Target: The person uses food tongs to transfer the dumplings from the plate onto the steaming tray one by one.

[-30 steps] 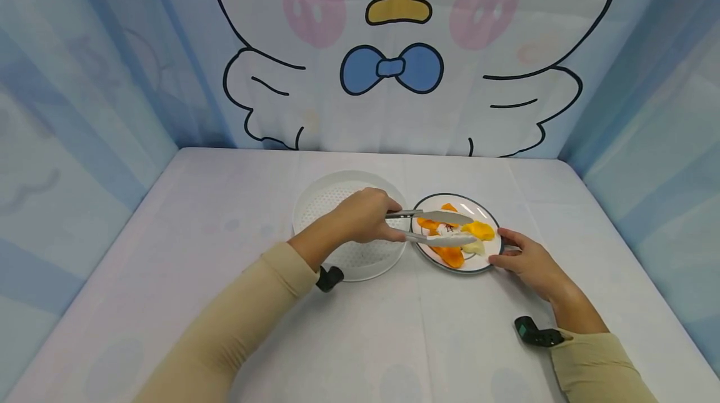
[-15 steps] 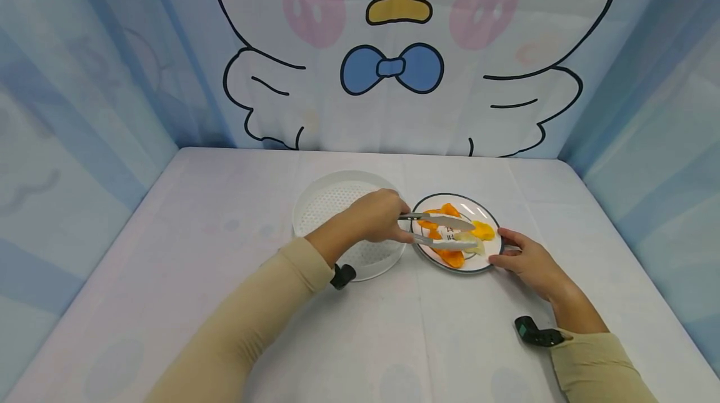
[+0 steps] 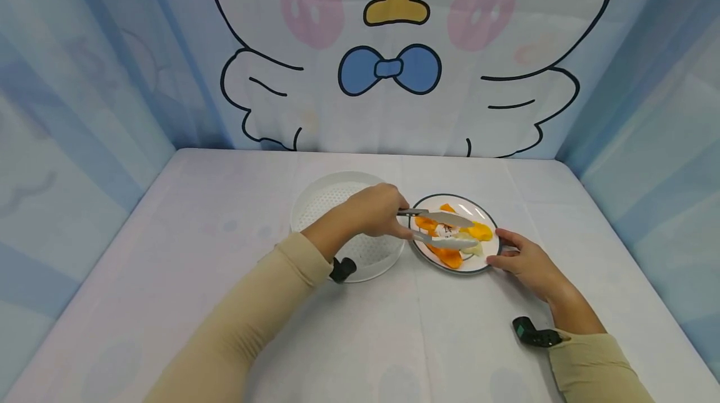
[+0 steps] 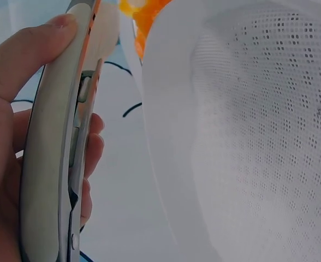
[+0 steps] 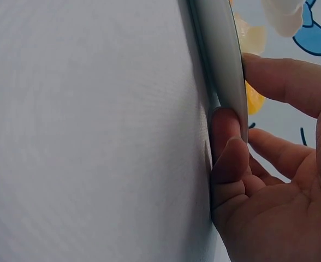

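My left hand (image 3: 377, 209) grips a pair of tongs (image 3: 444, 242) by the handles, thumb on one arm in the left wrist view. The tongs' two pale tips stand apart above a white plate (image 3: 488, 263) with a dark rim. On that plate lie several orange pieces (image 3: 450, 258), a yellow piece (image 3: 480, 231) and a pale yellowish piece (image 3: 474, 249), all looking like cut food. Whether the lower tip touches the pale piece I cannot tell. My right hand (image 3: 525, 262) pinches the plate's right edge, with fingertips under the rim in the right wrist view.
A round white perforated basket (image 3: 309, 203) stands left of the plate, partly beneath my left forearm. Both rest on a table with a pale cloth (image 3: 225, 215). Curtains (image 3: 73, 109) and a cartoon-printed backdrop (image 3: 388, 122) enclose the table.
My left hand has shifted right with the tongs; their tips dipped toward the pale piece, then rose slightly. My right hand stays on the plate's edge.
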Available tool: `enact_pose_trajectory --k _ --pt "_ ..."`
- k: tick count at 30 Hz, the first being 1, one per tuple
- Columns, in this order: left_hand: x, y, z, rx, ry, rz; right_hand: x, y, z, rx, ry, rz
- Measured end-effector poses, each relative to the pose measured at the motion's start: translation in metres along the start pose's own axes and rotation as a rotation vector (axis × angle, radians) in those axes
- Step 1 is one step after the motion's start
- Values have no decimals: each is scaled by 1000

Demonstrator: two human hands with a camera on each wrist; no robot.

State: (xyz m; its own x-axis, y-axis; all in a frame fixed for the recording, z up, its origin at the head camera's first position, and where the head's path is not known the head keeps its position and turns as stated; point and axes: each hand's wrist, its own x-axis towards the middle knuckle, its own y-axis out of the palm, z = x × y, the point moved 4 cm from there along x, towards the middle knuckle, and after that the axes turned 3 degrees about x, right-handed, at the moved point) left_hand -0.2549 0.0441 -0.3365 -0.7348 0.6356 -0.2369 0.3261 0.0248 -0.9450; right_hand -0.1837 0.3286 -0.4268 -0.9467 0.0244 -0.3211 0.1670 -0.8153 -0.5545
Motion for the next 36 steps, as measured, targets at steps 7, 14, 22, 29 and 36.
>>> enact_pose_trajectory --k 7,14,22,29,36 --pt "-8 0 5 -16 -1 38 0 1 0 -7 3 -3" --pt "-8 6 7 -48 0 63 -1 2 0 -16 9 1" --pt "-13 7 6 -83 40 66 -1 1 0 -23 4 -3" --pt "-14 10 4 -90 61 62 1 2 -2 -19 5 -5" --pt "-14 11 3 -12 21 44 1 1 0 -23 13 -6"
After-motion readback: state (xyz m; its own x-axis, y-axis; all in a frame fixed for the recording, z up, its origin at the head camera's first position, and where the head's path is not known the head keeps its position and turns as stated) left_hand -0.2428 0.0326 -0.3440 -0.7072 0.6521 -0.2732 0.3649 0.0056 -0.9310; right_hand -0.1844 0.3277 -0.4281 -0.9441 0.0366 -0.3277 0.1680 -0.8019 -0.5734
